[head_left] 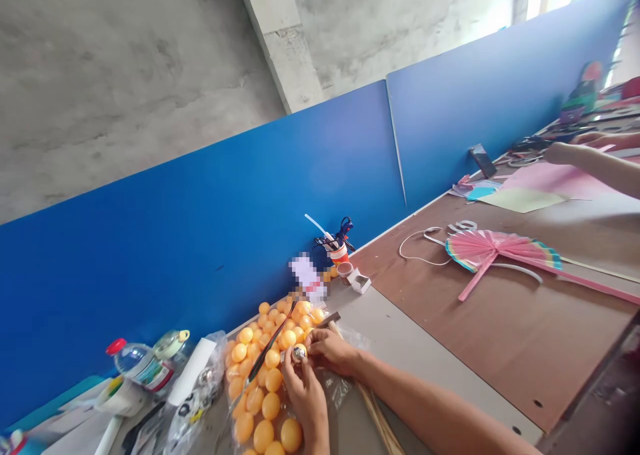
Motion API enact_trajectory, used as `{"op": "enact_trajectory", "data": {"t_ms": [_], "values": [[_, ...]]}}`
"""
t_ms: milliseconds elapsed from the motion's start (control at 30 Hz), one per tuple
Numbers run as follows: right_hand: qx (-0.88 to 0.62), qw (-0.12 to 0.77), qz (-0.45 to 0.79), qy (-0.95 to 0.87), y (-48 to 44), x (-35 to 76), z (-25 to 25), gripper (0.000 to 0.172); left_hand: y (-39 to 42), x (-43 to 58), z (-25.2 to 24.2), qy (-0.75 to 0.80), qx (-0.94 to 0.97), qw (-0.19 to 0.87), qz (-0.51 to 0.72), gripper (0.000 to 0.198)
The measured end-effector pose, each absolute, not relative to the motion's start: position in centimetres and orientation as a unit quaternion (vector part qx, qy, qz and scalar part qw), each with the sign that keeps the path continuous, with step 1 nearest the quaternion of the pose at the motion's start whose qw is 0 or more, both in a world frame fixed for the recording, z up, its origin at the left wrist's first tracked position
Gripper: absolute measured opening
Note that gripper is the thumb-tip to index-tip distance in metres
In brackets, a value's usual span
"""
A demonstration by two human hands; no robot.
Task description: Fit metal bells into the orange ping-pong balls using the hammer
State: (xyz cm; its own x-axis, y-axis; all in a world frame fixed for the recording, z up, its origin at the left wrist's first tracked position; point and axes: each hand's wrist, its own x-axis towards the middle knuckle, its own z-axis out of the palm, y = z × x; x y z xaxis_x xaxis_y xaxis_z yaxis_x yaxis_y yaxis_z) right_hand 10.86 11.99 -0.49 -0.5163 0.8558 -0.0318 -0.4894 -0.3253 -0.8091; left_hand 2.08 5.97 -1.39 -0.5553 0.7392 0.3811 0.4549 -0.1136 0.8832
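Observation:
My left hand [307, 395] pinches a small orange ball with a shiny silver round piece [299, 354] on its near face. Close against its right side is my right hand [334, 352], fingers drawn together; what they hold, if anything, is too small to make out. Just beyond the right fingers a dark flat strip [330, 320] shows. Under and around both hands lies a clear plastic bag [235, 402] filled with many orange balls [271, 406]. A long black strap-like piece [270, 348] lies across the bag. Thin wooden sticks [375, 412] lie beneath my right forearm.
At left stand a red-capped bottle [143, 365], a jar [173, 343], a white roll [191, 372] and plastic bags. Ahead are a cup of tools [339, 252] and a small white box [359, 281]. A pink folding fan [493, 248] lies right. Another person's arm [595, 165] reaches over pink sheets.

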Motion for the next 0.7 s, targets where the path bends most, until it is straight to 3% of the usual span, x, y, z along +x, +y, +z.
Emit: {"op": "enact_trajectory", "data": {"t_ms": [267,367,533,700], "values": [[-0.258,0.435,0.73,-0.459,11.8,11.0,-0.3,0.013,6.1,2.4,-0.2,0.633,0.384,0.157,0.654,0.055],[-0.324,0.42,0.627,-0.57,11.3,11.1,0.2,0.009,6.2,2.3,-0.2,0.626,0.379,0.135,0.668,0.05],[-0.382,0.441,0.411,-0.7,10.5,10.8,0.2,0.018,6.2,2.0,-0.5,0.636,0.371,0.128,0.665,0.044],[-0.411,0.442,0.309,-0.735,10.3,10.5,-0.4,0.016,6.0,1.9,-0.2,0.647,0.359,0.121,0.662,0.049]]}}
